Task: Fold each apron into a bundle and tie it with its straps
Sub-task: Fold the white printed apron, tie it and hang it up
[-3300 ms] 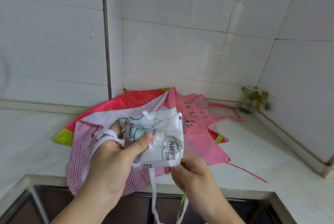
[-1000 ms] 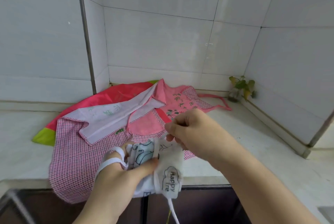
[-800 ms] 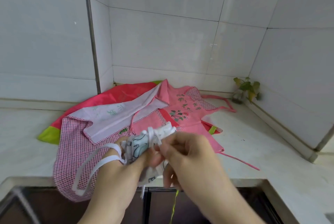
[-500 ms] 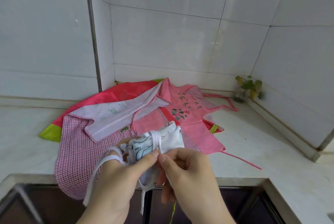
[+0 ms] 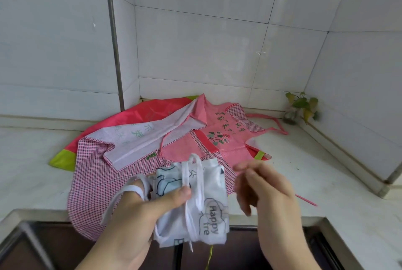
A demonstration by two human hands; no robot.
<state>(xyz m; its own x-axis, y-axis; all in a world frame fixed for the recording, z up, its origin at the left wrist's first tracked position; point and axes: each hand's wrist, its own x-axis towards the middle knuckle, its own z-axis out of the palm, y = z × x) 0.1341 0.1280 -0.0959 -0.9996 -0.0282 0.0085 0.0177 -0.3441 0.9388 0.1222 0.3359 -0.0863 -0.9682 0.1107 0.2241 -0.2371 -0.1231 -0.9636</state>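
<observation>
The left hand grips a folded white apron bundle printed with blue cartoon shapes and the word "Happy", thumb pressed across its front, holding it up over the front edge of the pale marble worktop and above the dark steel sink. A white fabric strap is wound round the bundle's middle, and another loop of it runs over the back of that hand. The right hand hovers just beside the bundle with fingers loosely spread and blurred, holding nothing. Behind, towards the worktop's back corner, lies a heap of unfolded aprons: a pink-and-white checked one hanging over the front edge, a pink flowered one, and a red one with lime-green trim underneath. A small leafy plant stands in the right back corner. What the sink holds I cannot tell.
</observation>
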